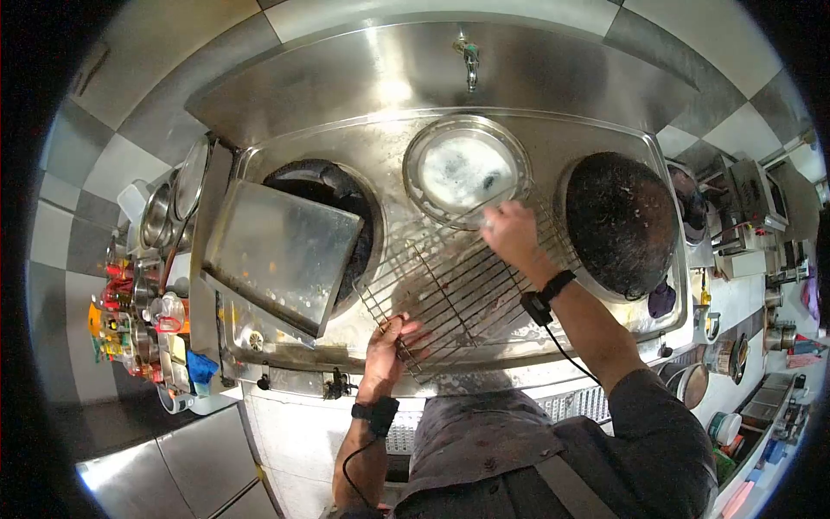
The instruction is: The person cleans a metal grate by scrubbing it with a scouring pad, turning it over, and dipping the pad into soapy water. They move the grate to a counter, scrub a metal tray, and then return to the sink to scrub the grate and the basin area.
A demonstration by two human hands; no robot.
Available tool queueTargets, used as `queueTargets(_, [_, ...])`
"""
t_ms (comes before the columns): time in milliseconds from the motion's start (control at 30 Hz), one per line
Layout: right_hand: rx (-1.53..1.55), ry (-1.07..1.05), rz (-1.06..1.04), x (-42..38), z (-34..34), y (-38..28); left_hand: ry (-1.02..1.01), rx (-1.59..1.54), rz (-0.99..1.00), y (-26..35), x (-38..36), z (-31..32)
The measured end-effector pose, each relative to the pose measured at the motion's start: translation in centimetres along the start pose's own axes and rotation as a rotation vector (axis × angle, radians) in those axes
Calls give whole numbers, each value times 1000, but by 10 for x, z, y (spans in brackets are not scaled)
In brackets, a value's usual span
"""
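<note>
My left hand (383,353) is closed around the near left edge of a wire rack (448,296), which slants across the middle of the metal counter. Over the rack's far side, my right hand (516,237) has its fingers curled together; something pale shows at the fingertips, too small to name. Just beyond that hand stands a round metal basin (418,197) of white suds (462,164), with a small dark lump among them.
To the left, a rectangular metal tray (277,251) leans over a dark round burner well (367,208). A large blackened wok (618,225) lies at the right. A tap (470,65) juts from the back wall. Bottles (121,320) crowd the far left.
</note>
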State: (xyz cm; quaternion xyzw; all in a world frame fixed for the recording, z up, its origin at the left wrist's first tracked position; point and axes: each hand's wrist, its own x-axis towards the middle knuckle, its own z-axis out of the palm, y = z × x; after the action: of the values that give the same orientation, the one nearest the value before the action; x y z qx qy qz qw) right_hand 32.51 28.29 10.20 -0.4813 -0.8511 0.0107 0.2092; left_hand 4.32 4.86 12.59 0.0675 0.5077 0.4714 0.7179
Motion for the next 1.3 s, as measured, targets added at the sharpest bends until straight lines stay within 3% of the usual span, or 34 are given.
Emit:
queueTargets(100, [-92, 44, 143, -7, 7, -5, 15, -8, 31, -4, 8, -4])
queueTargets(200, [-133, 120, -70, -25, 18, -88, 10, 11, 46, -2, 7, 2])
queueTargets(267, [51, 306, -174, -29, 8, -137, -7, -11, 49, -7, 12, -3])
queueTargets(333, [111, 170, -197, -34, 3, -149, 4, -14, 38, -6, 9, -1])
queueTargets(467, [19, 239, -343, -41, -20, -95, 32, -7, 47, -6, 5, 1])
queueTargets(567, [-69, 134, -122, -45, -16, -15, 26, -20, 78, -10, 6, -3])
queueTargets(667, [-21, 102, -5, -45, -29, -19, 12, -49, 96, -15, 13, -8])
queueTargets(733, [9, 289, -202, -47, -9, -71, 74, -68, 81, -16, 17, -8])
queueTargets(800, [-84, 147, -215, -57, 1, -140, 61, -66, 85, -21, 25, -16])
queueTargets(867, [144, 271, -294, -57, 10, -181, 45, -67, 94, -24, 27, -20])
queueTargets(933, [192, 259, -312, -58, 7, -171, 89, -41, 142, -24, 28, -21])
queueTargets(1000, [-21, 64, -326, -65, -8, -121, 67, -48, 121, -19, 23, -16])
queueTargets(1067, [-103, -102, -135, -74, 1, -41, 42, -68, 104, -17, 19, -10])
queueTargets(1133, [-87, -67, 52, -71, -34, 1, 85, -47, 98, -17, 16, -6])
queueTargets(1233, [-83, -66, 68, -70, -42, -9, 83, -31, 121, -15, 13, -3])
queueTargets(1300, [26, -187, 15, -80, -28, -69, 94, -15, 112, -12, 18, -2])
